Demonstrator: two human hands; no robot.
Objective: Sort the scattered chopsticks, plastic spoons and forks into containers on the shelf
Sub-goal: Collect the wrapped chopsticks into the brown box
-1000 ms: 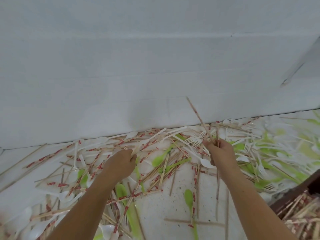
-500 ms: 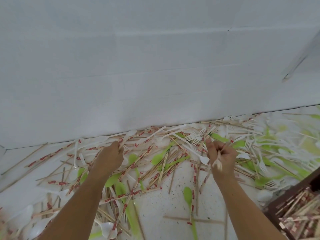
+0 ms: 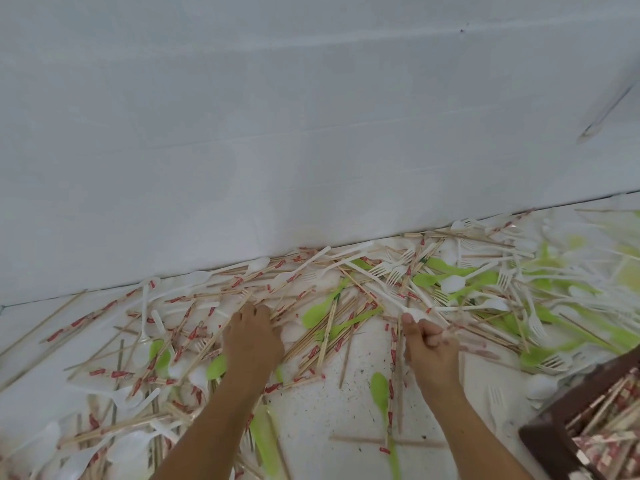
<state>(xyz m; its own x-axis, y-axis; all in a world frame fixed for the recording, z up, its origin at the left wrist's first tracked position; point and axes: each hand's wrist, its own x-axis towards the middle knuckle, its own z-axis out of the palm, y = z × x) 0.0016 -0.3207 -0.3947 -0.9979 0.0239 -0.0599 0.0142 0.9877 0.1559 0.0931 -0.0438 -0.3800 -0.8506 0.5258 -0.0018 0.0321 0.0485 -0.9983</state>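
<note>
- Far left: chopsticks (image 3: 79, 322), some bare and some in red-printed paper sleeves, lie crisscrossed up to the foot of the wall. White spoons (image 3: 140, 355) are mixed among them.
- Left grip (image 3: 251, 341): knuckles up, fingers bent down into the chopstick heap. Cannot tell whether they have closed on any.
- Middle: green spoons (image 3: 317, 311) lie over and under bundles of chopsticks. One more green spoon lies nearer, between the forearms.
- Right grip (image 3: 433, 348): thumb raised, fingers curled inward and blurred, at the near edge of the heap. Cannot tell whether it is clenched or grasping something.
- Right: a denser tangle of white forks (image 3: 382, 269), green spoons and white spoons, blurred toward the frame edge.
- Lower right corner: dark brown container (image 3: 543, 445), partly out of frame. What shows inside is packed sleeved chopsticks (image 3: 620, 441), lying at mixed angles.
- Surface (image 3: 311, 407): white, flecked with dark specks, with a bare patch between the forearms.
- Wall (image 3: 311, 133): white, faint tile lines, meeting the surface along a dark seam.
</note>
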